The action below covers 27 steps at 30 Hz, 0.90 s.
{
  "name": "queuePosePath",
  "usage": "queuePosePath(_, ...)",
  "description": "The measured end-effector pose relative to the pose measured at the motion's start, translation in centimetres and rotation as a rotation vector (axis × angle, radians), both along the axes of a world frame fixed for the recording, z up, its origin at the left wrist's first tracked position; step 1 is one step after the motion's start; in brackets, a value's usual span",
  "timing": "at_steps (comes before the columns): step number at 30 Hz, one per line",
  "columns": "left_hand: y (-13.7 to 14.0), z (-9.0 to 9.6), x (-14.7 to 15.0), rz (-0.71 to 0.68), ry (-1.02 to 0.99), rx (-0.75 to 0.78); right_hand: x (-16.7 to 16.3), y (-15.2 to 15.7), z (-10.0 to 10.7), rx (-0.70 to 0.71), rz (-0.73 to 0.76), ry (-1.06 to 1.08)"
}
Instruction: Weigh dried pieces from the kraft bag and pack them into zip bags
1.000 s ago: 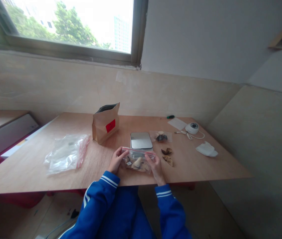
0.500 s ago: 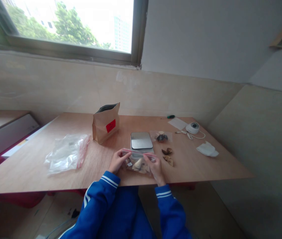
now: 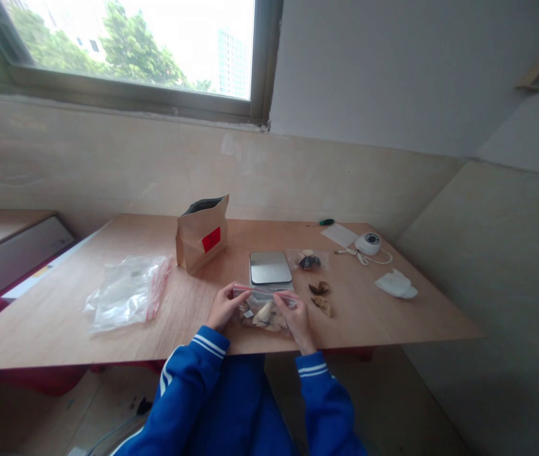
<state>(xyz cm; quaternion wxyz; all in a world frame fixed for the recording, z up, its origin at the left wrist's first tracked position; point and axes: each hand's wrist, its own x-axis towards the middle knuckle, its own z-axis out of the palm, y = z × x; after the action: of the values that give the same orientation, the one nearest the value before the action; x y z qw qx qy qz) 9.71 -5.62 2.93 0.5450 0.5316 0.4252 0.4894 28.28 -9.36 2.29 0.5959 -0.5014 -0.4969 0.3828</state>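
Left hand (image 3: pixel 222 306), right hand (image 3: pixel 299 316) angled inward — pinching a zip bag (image 3: pixel 263 315) along its top

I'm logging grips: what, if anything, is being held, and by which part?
A clear zip bag, its red-lined top edge pinched by left hand and right hand.

A scale (image 3: pixel 270 267) rests on the desk (image 3: pixel 383 323). At its near side, the left hand (image 3: pixel 222 307) and right hand (image 3: pixel 299 320) pinch a filled plastic bag (image 3: pixel 264 315) by its top edge. Left of the scale: upright paper pouch (image 3: pixel 196 244). Right of the scale: brown pieces (image 3: pixel 319 289).
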Motion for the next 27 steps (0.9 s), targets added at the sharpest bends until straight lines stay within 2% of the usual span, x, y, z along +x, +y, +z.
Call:
queuePosePath(5, -0.08, 0.19, 0.08, -0.045, -0.037, -0.037, 0.08, -0.01, 0.11, -0.036, 0.047, 0.033)
queuePosePath(11, -0.35, 0.84, 0.25, -0.076, 0.064, -0.036, 0.12, 0.16, -0.48, -0.037, 0.071, 0.008)
queuePosePath(20, -0.15, 0.15, 0.01, -0.094, 0.089, 0.016, 0.00, 0.17, -0.39, -0.026, 0.078, 0.007)
queuePosePath(23, -0.13, 0.03, -0.01, -0.084, 0.110, 0.012, -0.09, 0.18, -0.23, -0.023, 0.114, 0.001)
queuePosePath(27, -0.18, 0.16, 0.03, -0.079, 0.108, 0.000, -0.18, 0.21, -0.38, -0.030, 0.089, -0.008)
